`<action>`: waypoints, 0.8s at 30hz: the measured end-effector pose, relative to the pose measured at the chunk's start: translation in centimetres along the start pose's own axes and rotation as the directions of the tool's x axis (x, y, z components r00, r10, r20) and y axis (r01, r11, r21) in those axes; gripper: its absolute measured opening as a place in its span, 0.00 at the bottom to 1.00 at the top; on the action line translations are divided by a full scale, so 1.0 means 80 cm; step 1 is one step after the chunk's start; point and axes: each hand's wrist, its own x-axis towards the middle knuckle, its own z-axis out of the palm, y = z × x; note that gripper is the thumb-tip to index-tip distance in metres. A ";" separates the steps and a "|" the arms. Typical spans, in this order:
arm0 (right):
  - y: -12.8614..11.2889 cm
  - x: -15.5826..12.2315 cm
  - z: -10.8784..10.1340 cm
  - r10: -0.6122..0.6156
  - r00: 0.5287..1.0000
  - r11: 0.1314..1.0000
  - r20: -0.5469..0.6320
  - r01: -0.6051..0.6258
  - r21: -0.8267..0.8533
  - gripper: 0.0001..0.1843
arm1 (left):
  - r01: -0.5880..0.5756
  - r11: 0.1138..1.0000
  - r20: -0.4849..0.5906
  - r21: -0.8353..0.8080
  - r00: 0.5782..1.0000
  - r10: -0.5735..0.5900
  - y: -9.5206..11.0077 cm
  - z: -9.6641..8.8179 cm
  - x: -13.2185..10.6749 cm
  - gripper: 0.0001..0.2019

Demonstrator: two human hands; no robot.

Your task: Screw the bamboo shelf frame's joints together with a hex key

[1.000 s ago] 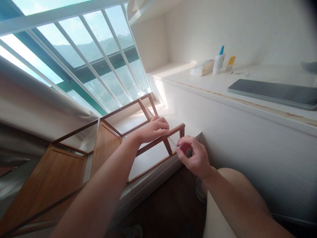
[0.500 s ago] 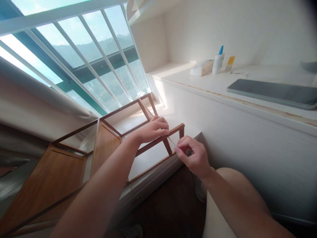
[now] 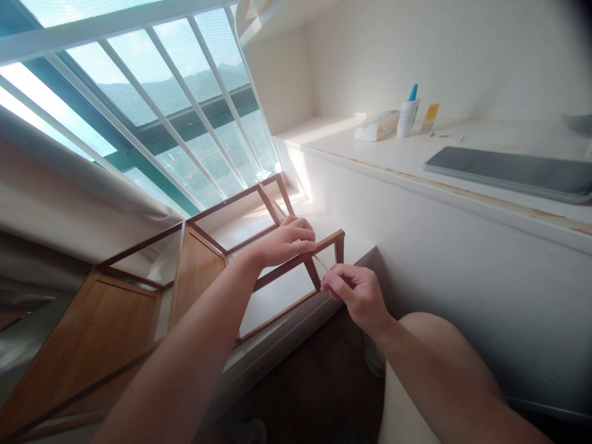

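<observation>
A brown wooden rack (image 3: 198, 262) with slim rails and flat panels lies tilted on a white ledge below the window. My left hand (image 3: 291, 237) is closed over one of its rails, near where a cross bar joins. In a pinch, my right hand (image 3: 356, 290) holds a thin metal rod (image 3: 321, 263) that looks like a hex key. Its far tip meets the rail right beside my left fingertips. The end inside my right fingers is hidden.
On the white counter (image 3: 393, 166) at the right are a phone (image 3: 509, 172), a soft white packet (image 3: 377, 126), a white bottle with a blue tip (image 3: 407, 114), a yellow-topped item (image 3: 431, 116) and small metal pieces. A barred window (image 3: 176, 98) and a curtain (image 3: 83, 185) stand left.
My right hand has turned and shifted slightly, its fingers now curled differently around the rod. The left hand and the rack look the same.
</observation>
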 end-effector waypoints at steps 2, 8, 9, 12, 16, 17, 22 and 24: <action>0.004 0.000 0.004 0.057 0.998 0.993 0.008 -0.058 0.100 0.19 | -0.002 1.000 0.001 0.001 1.000 0.002 0.001 0.000 0.000 0.19; 0.010 0.001 0.009 0.126 0.988 0.940 0.092 -0.148 0.307 0.20 | -0.008 1.000 0.016 0.006 1.000 0.008 0.003 -0.001 0.000 0.19; 0.009 0.002 0.007 0.114 0.989 0.953 0.096 -0.136 0.271 0.21 | -0.006 1.000 0.014 0.006 1.000 0.005 0.002 -0.001 0.000 0.19; 0.006 0.002 0.000 0.030 0.997 0.995 0.070 -0.036 0.092 0.24 | 0.005 1.000 0.006 0.007 1.000 -0.005 0.001 -0.001 0.000 0.19; 0.006 0.002 -0.007 -0.081 0.997 0.996 -0.010 0.081 -0.044 0.16 | -0.022 1.000 0.013 0.016 1.000 0.022 -0.001 -0.001 0.001 0.20; 0.006 0.002 -0.008 -0.107 0.994 0.991 -0.032 0.104 -0.083 0.11 | -0.026 1.000 0.014 0.017 1.000 0.025 -0.001 -0.001 0.001 0.20; 0.007 0.001 -0.007 -0.283 0.959 0.927 -0.012 0.270 -0.260 0.12 | 0.008 1.000 0.001 0.003 1.000 -0.008 -0.001 0.000 0.000 0.19; 0.007 0.001 -0.006 -0.325 0.946 0.907 0.009 0.314 -0.281 0.13 | 0.012 1.000 -0.001 -0.003 1.000 -0.012 -0.002 0.001 0.000 0.19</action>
